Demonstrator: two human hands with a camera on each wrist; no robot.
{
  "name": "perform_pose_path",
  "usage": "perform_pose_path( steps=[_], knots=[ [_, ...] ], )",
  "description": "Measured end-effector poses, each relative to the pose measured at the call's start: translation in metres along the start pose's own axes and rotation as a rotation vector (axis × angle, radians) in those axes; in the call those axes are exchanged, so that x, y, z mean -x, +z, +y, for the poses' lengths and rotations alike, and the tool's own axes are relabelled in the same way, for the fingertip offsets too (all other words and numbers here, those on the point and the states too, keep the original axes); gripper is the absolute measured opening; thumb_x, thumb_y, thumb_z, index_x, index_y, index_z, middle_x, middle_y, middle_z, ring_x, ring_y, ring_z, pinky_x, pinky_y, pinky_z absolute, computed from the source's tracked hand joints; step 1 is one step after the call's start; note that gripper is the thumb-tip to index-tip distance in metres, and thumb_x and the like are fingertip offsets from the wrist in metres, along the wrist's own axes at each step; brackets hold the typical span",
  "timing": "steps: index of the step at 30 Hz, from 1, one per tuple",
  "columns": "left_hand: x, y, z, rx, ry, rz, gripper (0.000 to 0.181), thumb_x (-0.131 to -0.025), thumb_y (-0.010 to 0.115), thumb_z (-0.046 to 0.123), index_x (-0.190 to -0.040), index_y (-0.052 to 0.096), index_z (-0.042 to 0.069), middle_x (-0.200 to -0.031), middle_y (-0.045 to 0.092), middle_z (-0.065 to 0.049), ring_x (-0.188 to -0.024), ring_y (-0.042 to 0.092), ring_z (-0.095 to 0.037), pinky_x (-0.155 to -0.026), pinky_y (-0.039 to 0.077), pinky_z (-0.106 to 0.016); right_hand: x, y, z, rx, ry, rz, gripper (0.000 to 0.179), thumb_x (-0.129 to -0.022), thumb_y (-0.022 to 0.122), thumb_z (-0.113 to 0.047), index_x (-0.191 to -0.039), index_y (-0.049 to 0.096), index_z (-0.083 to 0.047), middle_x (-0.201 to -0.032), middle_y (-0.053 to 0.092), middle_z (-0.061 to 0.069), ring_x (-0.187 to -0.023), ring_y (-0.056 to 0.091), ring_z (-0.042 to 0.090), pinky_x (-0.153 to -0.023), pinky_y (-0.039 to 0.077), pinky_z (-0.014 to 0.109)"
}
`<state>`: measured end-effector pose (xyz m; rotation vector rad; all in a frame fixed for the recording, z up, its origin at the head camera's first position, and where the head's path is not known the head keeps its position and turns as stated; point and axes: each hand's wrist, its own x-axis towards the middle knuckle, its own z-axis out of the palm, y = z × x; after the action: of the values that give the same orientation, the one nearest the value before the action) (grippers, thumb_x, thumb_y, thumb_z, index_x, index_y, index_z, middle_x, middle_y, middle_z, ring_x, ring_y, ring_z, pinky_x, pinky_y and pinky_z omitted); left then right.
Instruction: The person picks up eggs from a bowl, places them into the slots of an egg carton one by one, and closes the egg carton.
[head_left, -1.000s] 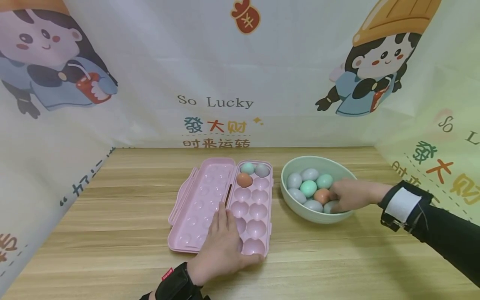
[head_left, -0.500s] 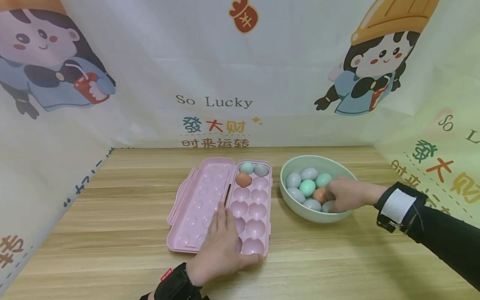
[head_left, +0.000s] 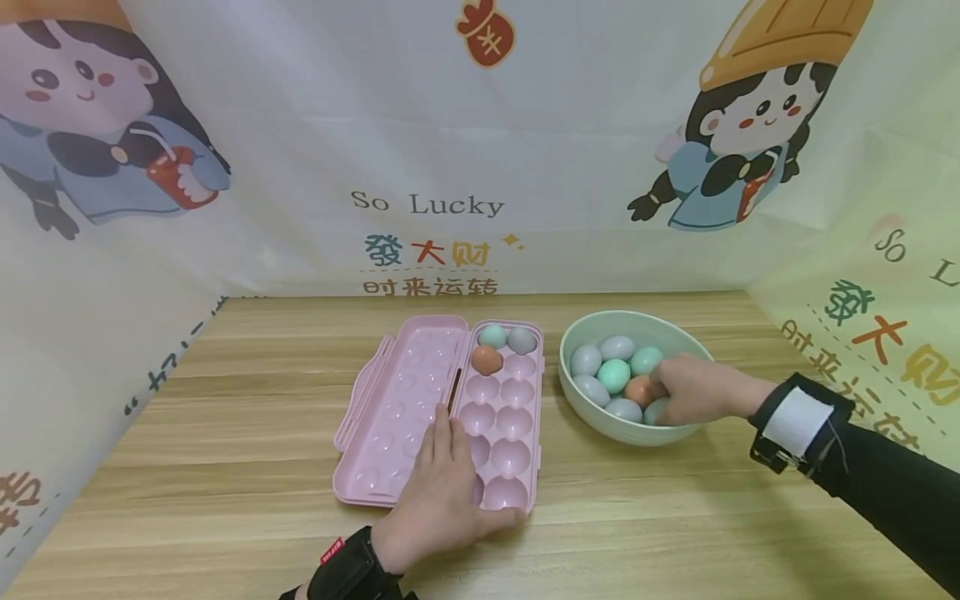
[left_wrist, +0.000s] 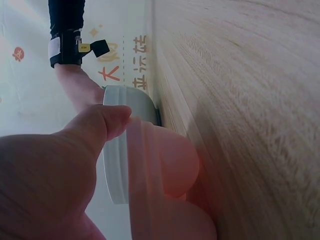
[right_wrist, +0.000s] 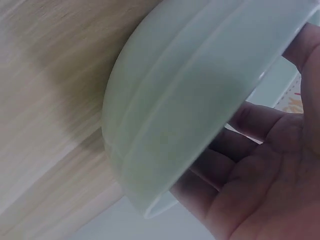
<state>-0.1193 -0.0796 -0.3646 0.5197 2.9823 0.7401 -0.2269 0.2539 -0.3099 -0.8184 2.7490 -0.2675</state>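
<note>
A pink egg carton [head_left: 397, 417] lies spread out, lid to the left. Its far wells hold a mint egg [head_left: 492, 337], a grey egg [head_left: 522, 340] and a brown egg [head_left: 487, 360]. My left hand [head_left: 442, 500] rests over the near part, fingers extended along the hinge, thumb on the front rim. Inside a pale green bowl [head_left: 622, 431] are several grey, mint and brown eggs. My right hand [head_left: 693, 387] reaches over the bowl's right rim, fingers bent down inside, beside a brown egg [head_left: 639, 390] and a pale egg [head_left: 656, 412]. I cannot tell whether it grips one; its fingertips are hidden.
The carton and bowl stand a short way apart on a wooden table [head_left: 247, 417]. A printed cloth [head_left: 420, 125] hangs behind the table and along both sides. Each wrist wears a black strap [head_left: 801, 421].
The view has shifted slightly. My right hand has moved a little deeper to the left within the bowl; my left hand stays on the carton.
</note>
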Motion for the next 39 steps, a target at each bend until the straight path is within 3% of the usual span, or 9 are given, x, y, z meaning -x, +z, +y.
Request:
perform_pose_path(
  steps=[8,13,20,28,39],
  knots=[
    [-0.0003,0.0007,-0.0006,0.0,-0.001,0.004,0.126,-0.067,0.073,0.063,-0.142,0.015,-0.019,-0.147,-0.003,-0.038,-0.135,0.009,-0.05,-0.108,0.016,-0.048,0.0013,-0.0017,-0.0018,0.067,0.013,0.024,0.006,-0.071,0.063,-0.013,-0.076,0.059,-0.015,-0.059,0.042,-0.007,-0.052,0.039,0.008,-0.047,0.029,0.024],
    [0.001,0.0008,-0.0014,0.001,0.0,-0.004,0.124,-0.067,0.072,0.064,-0.142,0.017,-0.019,-0.148,-0.003,-0.037,-0.136,0.008,-0.05,-0.108,0.016,-0.048,0.0003,-0.0014,-0.0023,0.069,0.013,0.008,0.013,-0.073,0.064,-0.015,-0.086,0.066,-0.013,-0.06,0.046,-0.007,-0.051,0.042,0.008,-0.046,0.031,0.024],
    [0.0023,-0.0001,-0.0016,-0.003,-0.002,0.003,0.123,-0.067,0.071,0.065,-0.141,0.019,-0.019,-0.149,-0.001,-0.036,-0.136,0.009,-0.049,-0.108,0.017,-0.048,0.0008,-0.0013,-0.0013,0.099,0.015,0.024,0.006,-0.073,0.063,-0.017,-0.078,0.06,-0.015,-0.058,0.043,-0.007,-0.051,0.04,0.008,-0.045,0.029,0.024],
    [0.0016,0.0,-0.0024,-0.006,-0.01,0.021,0.128,-0.066,0.071,0.066,-0.143,0.014,-0.017,-0.149,0.0,-0.034,-0.136,0.011,-0.048,-0.108,0.018,-0.048,0.0016,-0.0041,-0.0038,0.092,0.008,0.007,0.011,-0.074,0.064,-0.018,-0.084,0.065,-0.014,-0.059,0.046,-0.008,-0.051,0.042,0.007,-0.046,0.031,0.024],
    [0.0016,-0.0013,-0.0024,-0.019,-0.008,0.014,0.127,-0.066,0.07,0.067,-0.142,0.016,-0.018,-0.15,0.0,-0.034,-0.136,0.012,-0.047,-0.107,0.02,-0.049,0.0014,-0.0082,-0.0051,0.119,0.019,0.008,0.01,-0.073,0.066,-0.021,-0.077,0.058,-0.016,-0.059,0.045,-0.007,-0.052,0.041,0.008,-0.046,0.03,0.024]
  ],
)
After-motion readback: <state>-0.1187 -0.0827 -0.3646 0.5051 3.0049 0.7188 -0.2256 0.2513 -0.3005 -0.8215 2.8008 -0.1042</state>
